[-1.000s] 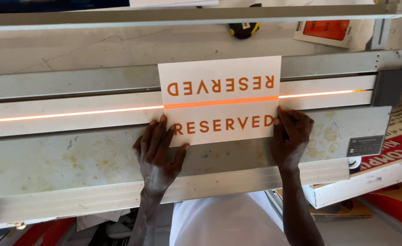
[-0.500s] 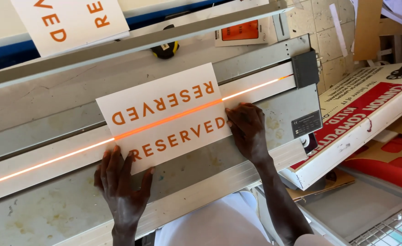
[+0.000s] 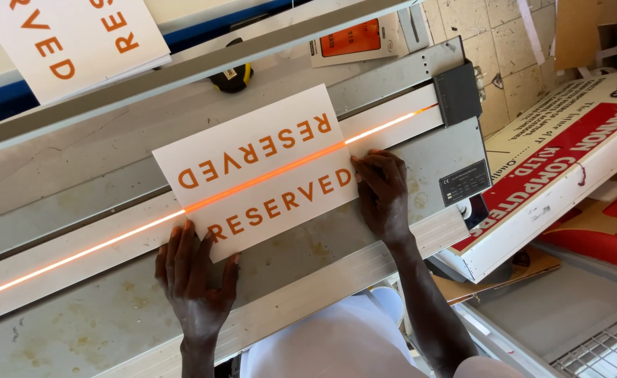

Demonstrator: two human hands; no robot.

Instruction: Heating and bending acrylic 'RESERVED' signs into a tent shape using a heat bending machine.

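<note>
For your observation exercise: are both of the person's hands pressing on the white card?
Yes: the left hand holds the white card at its lower corner, and the right hand presses its right edge.

White rectangular plastic sheet (image 3: 259,171) with orange lettering in two rows, the upper row upside down relative to the lower. Lies flat on the long grey metal bench (image 3: 77,315), tilted, right end higher in the head view. A glowing orange line (image 3: 64,257) runs along the bench's pale strip and shines through the sheet between the two rows. Sheet unbent; near long edge lies over the stained grey surface.
</note>
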